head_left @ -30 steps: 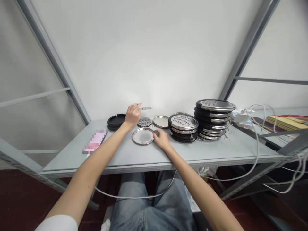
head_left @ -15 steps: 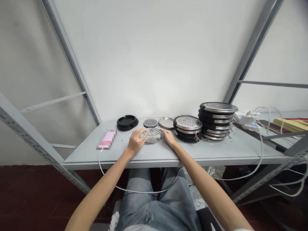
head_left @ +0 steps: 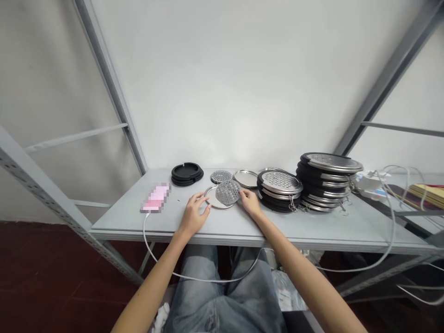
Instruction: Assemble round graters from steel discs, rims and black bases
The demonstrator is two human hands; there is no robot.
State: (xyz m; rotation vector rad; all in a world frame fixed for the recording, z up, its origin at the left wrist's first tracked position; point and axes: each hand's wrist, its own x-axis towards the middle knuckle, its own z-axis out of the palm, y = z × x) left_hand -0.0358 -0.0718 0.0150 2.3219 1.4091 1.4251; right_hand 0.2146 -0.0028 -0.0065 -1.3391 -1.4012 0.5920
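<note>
A round perforated metal disc point(head_left: 228, 192) is tilted over a shallow round metal tray point(head_left: 213, 199) on the table, covering part of it. My right hand point(head_left: 249, 201) pinches the disc by its right edge. At the tray's left rim is my left hand point(head_left: 193, 214), thumb and fingers apart; whether the fingertips touch the rim I cannot tell. Behind the tray lie more perforated discs point(head_left: 221, 176) and another shallow metal tray point(head_left: 246, 178).
Black ring-shaped holders point(head_left: 187, 175) are stacked at the back left, with a pixelated phone point(head_left: 157, 198) and its white cable nearer. To the right stand a shorter stack point(head_left: 280, 189) and a taller stack point(head_left: 328, 180) of black and metal rounds with small chains. Metal shelf posts flank the table point(head_left: 239, 231).
The perforated disc has come up at an angle in my right hand, baring the tray's left part. My left hand has loosened and drawn back slightly. The view has shifted a little.
</note>
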